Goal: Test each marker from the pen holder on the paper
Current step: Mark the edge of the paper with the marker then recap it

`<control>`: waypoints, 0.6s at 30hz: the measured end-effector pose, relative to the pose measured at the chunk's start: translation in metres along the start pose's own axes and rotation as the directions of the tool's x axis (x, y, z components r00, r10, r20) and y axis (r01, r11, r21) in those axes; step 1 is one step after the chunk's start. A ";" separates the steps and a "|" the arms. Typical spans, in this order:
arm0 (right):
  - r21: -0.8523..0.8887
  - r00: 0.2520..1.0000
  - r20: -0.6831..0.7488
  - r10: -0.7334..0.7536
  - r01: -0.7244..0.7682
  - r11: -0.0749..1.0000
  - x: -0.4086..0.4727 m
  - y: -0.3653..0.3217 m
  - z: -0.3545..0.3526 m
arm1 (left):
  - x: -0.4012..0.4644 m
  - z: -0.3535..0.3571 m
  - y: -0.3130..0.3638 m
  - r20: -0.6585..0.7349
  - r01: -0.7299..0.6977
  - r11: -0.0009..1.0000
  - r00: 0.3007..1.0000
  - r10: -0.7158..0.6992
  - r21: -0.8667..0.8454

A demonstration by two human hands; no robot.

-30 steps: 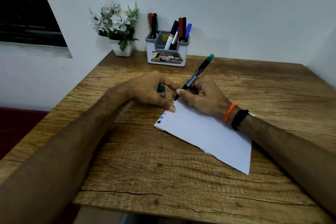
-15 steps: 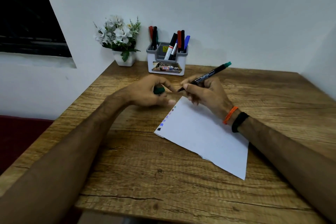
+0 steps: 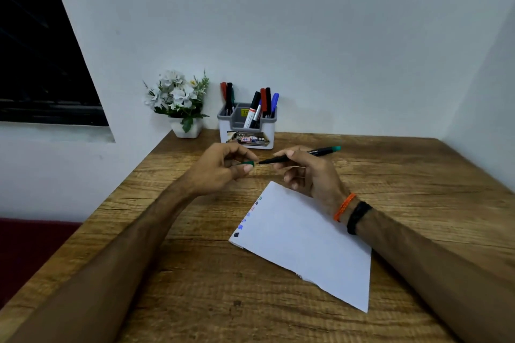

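A dark window (image 3: 41,50) filled the far left, set in the pale wall. On the back of the wooden table (image 3: 195,287), against that wall, stood a small white pot of white flowers (image 3: 178,97). Just right of it sat the grey and white pen holder (image 3: 246,131), with a red and a black marker upright in its left compartment and several more, black, red and blue, leaning in its right one.

In front of the holder my left hand (image 3: 220,170) was raised above the table, thumb and fingers curled to pinch the green cap (image 3: 248,163), its open end turned to the right. Just beside the cap, not quite touching it, was the tip of the green marker (image 3: 298,155). The marker lay nearly level, its tip toward my left hand and its green end pointing right. My right hand (image 3: 309,172) gripped it round the middle of the barrel, thumb on top and fingers curled beneath.

Below my right hand the white paper (image 3: 306,242) lay flat on the table, turned at an angle. A row of small test marks (image 3: 246,217) in green, red, blue and black ran along its left edge. On my right wrist I wore an orange band (image 3: 344,206) and next to it a black band (image 3: 358,217).
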State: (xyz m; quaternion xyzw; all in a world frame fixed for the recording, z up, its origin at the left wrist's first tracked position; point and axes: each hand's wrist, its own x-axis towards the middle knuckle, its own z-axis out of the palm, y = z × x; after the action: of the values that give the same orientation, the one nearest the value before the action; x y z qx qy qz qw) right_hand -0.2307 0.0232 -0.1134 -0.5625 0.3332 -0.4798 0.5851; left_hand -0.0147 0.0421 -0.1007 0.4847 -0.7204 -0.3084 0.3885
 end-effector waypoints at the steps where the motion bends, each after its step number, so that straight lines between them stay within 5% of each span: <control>1: 0.008 1.000 0.010 0.012 -0.012 1.000 0.000 0.000 0.000 | 0.000 0.000 0.000 -0.015 0.017 0.999 1.000 -0.017 -0.039; 18: -0.114 0.996 0.001 -0.085 0.084 0.990 -0.004 0.001 0.008 | 0.002 0.006 0.002 -0.048 -0.037 0.996 0.998 0.033 -0.083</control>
State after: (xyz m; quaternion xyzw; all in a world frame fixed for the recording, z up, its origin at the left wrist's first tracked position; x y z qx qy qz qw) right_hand -0.2244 0.0300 -0.1139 -0.6076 0.3369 -0.4856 0.5306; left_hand -0.0210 0.0408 -0.1016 0.4623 -0.7060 -0.3200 0.4306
